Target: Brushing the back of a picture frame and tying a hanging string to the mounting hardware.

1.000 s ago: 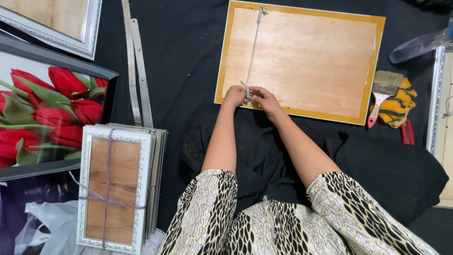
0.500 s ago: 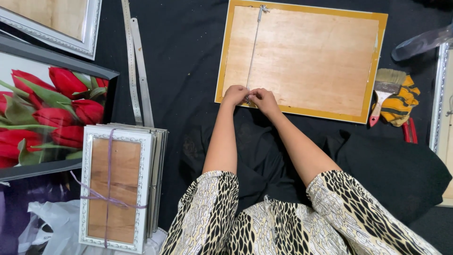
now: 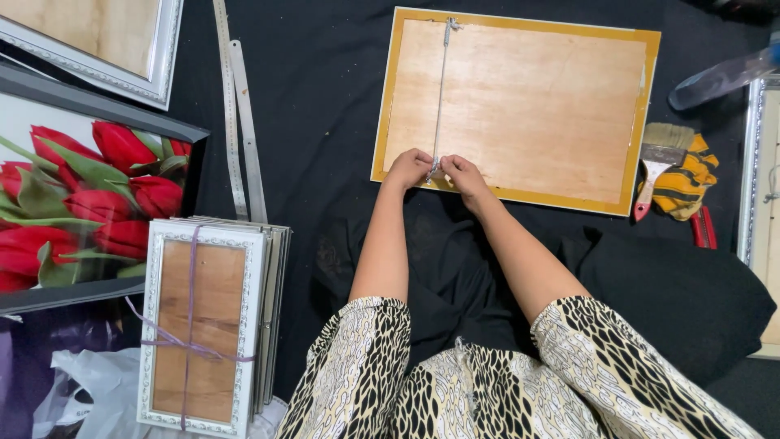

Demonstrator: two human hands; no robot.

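Pinched the near end of a thin string (image 3: 439,97) with both hands, left hand (image 3: 409,168) and right hand (image 3: 463,173) closed tight and touching each other. Held it at the near edge of a wooden frame back (image 3: 536,106) with a yellow border, face down on black cloth (image 3: 325,106). Ran from the fingers straight up to the far edge. Lay to the right: a paintbrush (image 3: 660,159) on a striped glove (image 3: 686,183). Stood to the near left: a tied stack of white frames (image 3: 203,325), a tulip picture (image 3: 81,195) beside it, and two metal rulers (image 3: 240,130) between.
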